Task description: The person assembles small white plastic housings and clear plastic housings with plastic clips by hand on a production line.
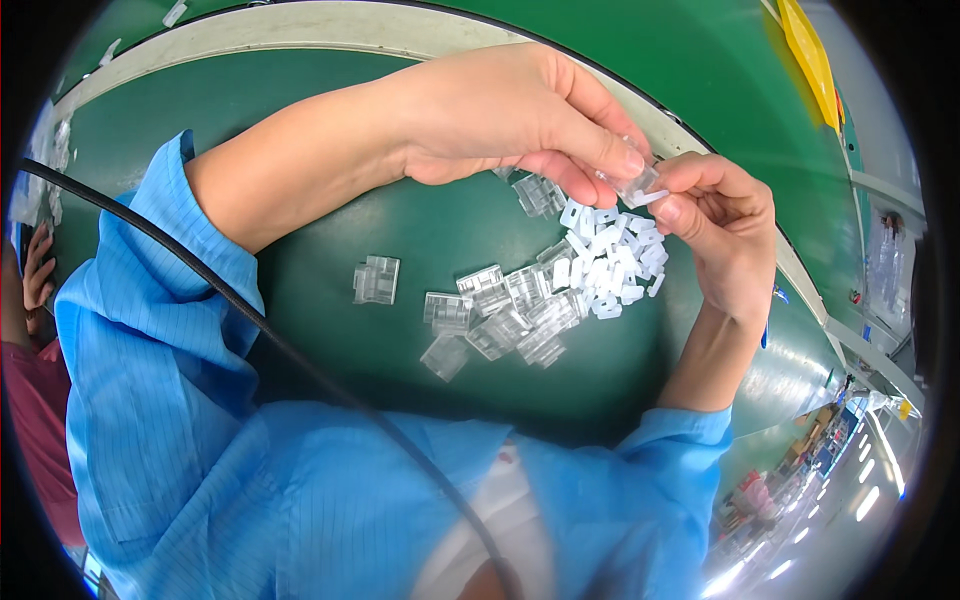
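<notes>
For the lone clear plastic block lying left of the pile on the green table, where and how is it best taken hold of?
Probably by its two opposite side edges, coming straight down from above. The lone clear block lies flat on the green table, apart from the pile of clear blocks, so fingers have room on both sides. Both the left hand and right hand are busy pinching a small clear piece.

A small clear plastic clip (636, 185) sits pinched between the fingertips of both hands, above the green table. Directly at its 6 o'clock lies a heap of small white clips (612, 262); clear housings (505, 315) spread toward 7 o'clock.
</notes>
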A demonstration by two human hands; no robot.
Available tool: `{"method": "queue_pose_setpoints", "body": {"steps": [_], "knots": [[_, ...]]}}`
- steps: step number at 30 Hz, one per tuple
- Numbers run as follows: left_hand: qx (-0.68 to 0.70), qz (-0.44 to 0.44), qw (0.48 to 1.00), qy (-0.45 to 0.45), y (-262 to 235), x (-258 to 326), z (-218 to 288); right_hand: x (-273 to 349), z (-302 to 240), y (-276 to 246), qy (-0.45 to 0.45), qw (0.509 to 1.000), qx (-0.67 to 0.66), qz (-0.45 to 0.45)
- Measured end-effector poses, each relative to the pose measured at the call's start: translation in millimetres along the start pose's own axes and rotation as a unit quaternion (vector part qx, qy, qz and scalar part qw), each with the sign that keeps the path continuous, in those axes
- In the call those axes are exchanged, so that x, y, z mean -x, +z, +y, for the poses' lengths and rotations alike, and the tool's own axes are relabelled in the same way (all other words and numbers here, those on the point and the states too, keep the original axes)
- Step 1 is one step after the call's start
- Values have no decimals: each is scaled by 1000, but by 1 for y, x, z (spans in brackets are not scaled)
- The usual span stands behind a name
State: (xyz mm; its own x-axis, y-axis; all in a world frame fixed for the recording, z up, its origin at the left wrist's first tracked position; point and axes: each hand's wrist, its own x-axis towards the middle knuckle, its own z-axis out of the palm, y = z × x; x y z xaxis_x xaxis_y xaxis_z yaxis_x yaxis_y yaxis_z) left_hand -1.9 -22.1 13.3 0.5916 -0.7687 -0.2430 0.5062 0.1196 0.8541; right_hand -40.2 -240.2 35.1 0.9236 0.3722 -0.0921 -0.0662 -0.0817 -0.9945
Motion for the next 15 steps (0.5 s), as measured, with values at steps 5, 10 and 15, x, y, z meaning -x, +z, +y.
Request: {"method": "queue_pose_setpoints", "body": {"steps": [5,10,15], "knots": [[4,23,1000,8,-2,-2,-1,-1,0,13,-42,996,42,63],[52,-16,998,45,-7,-5,-7,3,7,27,-151,973,99,145],[45,19,996,72,-2,-1,-5,4,18,46,-199,946,147,209]]}}
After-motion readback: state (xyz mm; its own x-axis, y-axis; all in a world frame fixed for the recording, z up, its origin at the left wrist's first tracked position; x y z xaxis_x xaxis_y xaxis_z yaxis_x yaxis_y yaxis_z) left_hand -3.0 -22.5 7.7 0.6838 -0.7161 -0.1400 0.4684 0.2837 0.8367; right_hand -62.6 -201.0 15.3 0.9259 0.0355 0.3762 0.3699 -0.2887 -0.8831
